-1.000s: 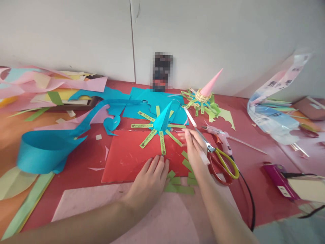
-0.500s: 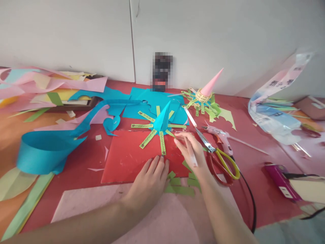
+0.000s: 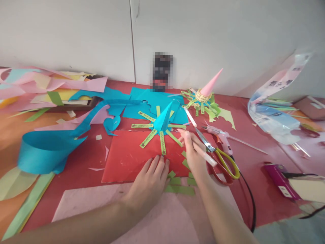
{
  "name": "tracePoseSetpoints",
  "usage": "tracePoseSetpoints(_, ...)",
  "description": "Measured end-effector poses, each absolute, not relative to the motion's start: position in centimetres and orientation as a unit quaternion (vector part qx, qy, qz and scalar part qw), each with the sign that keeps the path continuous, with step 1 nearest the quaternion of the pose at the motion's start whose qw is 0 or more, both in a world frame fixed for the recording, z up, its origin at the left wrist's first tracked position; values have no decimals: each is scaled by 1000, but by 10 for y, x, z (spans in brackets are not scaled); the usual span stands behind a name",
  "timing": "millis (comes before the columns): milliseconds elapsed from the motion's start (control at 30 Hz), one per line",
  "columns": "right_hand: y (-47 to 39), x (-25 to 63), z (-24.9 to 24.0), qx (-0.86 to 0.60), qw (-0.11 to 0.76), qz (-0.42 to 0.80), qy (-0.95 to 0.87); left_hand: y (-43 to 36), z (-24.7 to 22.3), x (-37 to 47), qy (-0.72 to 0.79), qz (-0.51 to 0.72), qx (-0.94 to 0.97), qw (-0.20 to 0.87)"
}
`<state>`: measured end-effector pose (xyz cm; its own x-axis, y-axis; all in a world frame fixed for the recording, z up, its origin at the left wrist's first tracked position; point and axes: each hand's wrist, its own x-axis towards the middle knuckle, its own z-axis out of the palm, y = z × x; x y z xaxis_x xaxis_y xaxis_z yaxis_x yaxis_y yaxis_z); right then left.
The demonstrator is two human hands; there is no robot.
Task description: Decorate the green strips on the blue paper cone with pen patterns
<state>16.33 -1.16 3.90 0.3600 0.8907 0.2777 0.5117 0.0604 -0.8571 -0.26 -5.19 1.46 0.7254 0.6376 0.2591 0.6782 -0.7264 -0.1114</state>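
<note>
1 blue cone [image 3: 161, 119] w/ green strips [image 3: 163, 144], at red board's [image 3: 124, 152] far edge. Our L hand [image 3: 152, 174]: fingers flat, empty. R hand [image 3: 195, 152]: fingers closed on pen [image 3: 208, 158]. We shld brace board, ink lightly.

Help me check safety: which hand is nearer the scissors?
Right. The right hand is beside the scissors; the left hand is farther left, on the red board.
</note>
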Motion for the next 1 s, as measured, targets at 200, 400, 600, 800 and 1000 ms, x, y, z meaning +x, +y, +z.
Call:
tracePoseSetpoints(200, -13, 154, 29, -617, 483, 335, -523, -52, 14, -2, -353, -98, -925, 103)
tracePoseSetpoints(400, -12, 150, 25, -617, 438, 301, -581, -53, 13, -2, -358, -99, -922, 107)
tracePoseSetpoints(600, -12, 150, 24, -626, 405, 271, -609, -53, 13, -3, -358, -104, -921, 108)
tracePoseSetpoints(800, -12, 149, 22, -625, 398, 254, -621, -53, 16, -2, -356, -108, -922, 112)
tracePoseSetpoints(1000, -12, 150, 21, -625, 391, 251, -628, -53, 14, -2, -357, -102, -922, 113)
